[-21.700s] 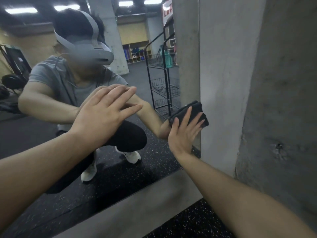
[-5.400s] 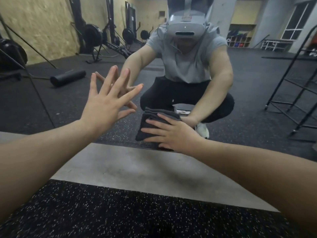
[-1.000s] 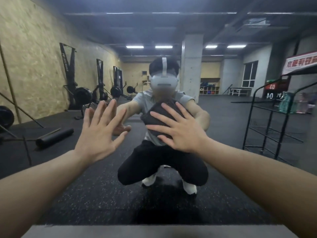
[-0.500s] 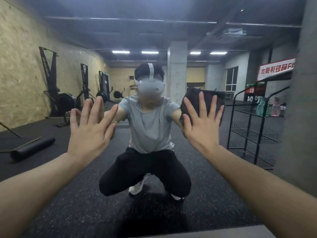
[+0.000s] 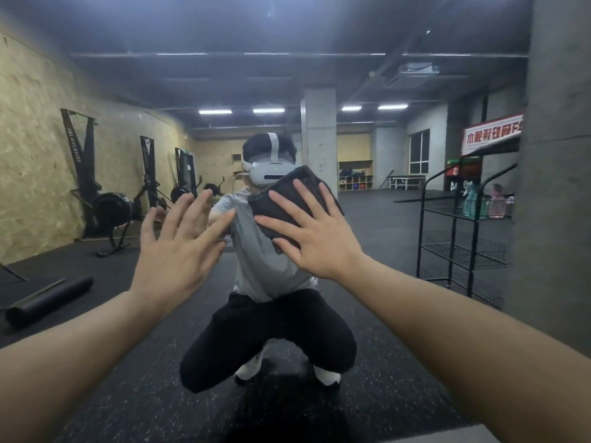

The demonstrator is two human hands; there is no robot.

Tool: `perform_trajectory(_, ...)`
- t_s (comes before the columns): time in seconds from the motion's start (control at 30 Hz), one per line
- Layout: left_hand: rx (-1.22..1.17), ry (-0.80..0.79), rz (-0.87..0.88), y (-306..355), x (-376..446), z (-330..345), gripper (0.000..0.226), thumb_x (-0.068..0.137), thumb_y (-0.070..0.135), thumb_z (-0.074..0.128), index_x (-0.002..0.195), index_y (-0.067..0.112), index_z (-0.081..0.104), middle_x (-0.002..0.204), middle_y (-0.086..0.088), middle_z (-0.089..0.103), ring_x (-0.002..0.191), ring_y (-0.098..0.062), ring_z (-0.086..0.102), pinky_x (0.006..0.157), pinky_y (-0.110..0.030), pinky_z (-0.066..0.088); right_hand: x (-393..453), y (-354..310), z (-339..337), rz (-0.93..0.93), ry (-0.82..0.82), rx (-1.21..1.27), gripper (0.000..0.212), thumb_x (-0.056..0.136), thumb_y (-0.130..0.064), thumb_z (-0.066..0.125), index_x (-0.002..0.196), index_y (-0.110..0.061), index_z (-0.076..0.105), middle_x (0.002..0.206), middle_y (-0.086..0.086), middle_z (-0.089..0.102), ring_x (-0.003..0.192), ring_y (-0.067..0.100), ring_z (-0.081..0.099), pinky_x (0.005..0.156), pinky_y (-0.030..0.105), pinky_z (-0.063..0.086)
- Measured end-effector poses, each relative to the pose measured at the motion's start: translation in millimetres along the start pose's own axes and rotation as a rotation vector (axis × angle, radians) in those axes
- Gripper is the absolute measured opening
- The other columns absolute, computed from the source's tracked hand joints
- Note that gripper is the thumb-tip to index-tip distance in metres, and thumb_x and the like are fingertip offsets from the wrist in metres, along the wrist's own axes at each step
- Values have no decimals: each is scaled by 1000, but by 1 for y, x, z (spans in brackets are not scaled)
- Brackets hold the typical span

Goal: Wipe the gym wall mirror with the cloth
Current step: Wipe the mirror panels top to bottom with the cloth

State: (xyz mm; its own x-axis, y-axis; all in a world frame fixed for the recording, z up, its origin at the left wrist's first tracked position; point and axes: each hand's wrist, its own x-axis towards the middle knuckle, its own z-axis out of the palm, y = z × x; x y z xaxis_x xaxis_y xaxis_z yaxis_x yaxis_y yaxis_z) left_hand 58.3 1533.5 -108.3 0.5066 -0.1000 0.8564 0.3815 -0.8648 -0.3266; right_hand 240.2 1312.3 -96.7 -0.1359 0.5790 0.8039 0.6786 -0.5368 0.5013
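I am pressing the cloth (image 5: 289, 203), soft, light and folded thick, flat on the mirror (image 5: 96, 362) with right hand (image 5: 315, 238) fingers spread straight, left hand (image 5: 179, 251) splayed beside it, bracing the glass.

Far right in the mirror, a white banner (image 5: 491, 134) has big red signs, flipped backwards. Below it a dark board (image 5: 460, 174) shows blurry numbers, too blurry to read.
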Motion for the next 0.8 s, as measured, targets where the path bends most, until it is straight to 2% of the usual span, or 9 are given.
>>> perform_trajectory(0.1, -25, -14, -30, 29, 31, -4, 54, 104, 50, 32, 157, 42, 36, 168, -6, 26, 154, -31, 22, 117, -66, 21, -22, 23, -1, 89, 9, -25, 50, 106, -52, 43, 155, -49, 37, 169, -5, 27, 158, 35, 14, 125, 63, 11)
perform_trajectory(0.2, -2, -28, -34, 41, 44, -1, 54, 104, 52, 31, 157, 44, 34, 167, -7, 25, 153, -32, 21, 114, -70, 19, -56, 56, -7, 226, -36, -38, 51, 106, -53, 36, 156, -50, 25, 170, -3, 22, 158, 37, 9, 125, 63, 5)
perform_trajectory(0.37, 51, -10, 4, 38, 43, 0, 56, 102, 52, 30, 158, 45, 32, 167, -9, 27, 151, -35, 26, 112, -67, 20, -110, 105, -21, 627, -96, 11, 56, 104, -56, 28, 159, -47, 21, 173, 0, 10, 159, 34, -3, 125, 64, 2)
perform_trajectory(0.47, 58, -11, 16, 36, 45, -4, 55, 102, 51, 32, 156, 45, 35, 164, -9, 32, 148, -35, 31, 109, -65, 25, -93, 108, -29, 851, -68, 110, 57, 103, -58, 21, 159, -51, 10, 173, -4, -5, 158, 31, -13, 125, 61, -7)
perform_trajectory(0.53, 58, 7, 26, 33, 45, -8, 55, 100, 49, 37, 155, 43, 39, 163, -8, 37, 146, -34, 34, 107, -63, 29, -58, 101, -34, 961, -27, 168, 58, 104, -57, 19, 160, -52, 5, 173, -4, -11, 157, 34, -17, 123, 63, -9)
perform_trajectory(0.63, 55, -11, 53, 23, 45, -15, 58, 98, 49, 41, 156, 41, 39, 164, -6, 35, 146, -30, 36, 108, -60, 32, 1, 81, -38, 884, -12, 152, 57, 106, -55, 18, 161, -51, 3, 172, -2, -14, 156, 38, -19, 121, 66, -12)
perform_trajectory(0.73, 26, -37, -71, 2, 47, -23, 61, 97, 53, 37, 157, 40, 36, 167, -3, 29, 150, -31, 30, 110, -63, 28, 53, 45, -37, 624, -74, 130, 56, 106, -57, 15, 160, -52, 2, 172, -4, -15, 155, 37, -23, 120, 64, -19)
perform_trajectory(0.8, 16, -49, -158, -14, 47, -27, 65, 97, 55, 36, 159, 36, 32, 167, -6, 27, 149, -34, 29, 111, -66, 28, 77, 15, -32, 418, -119, 77, 56, 105, -58, 14, 161, -51, 5, 173, -4, -10, 155, 38, -21, 120, 65, -16)
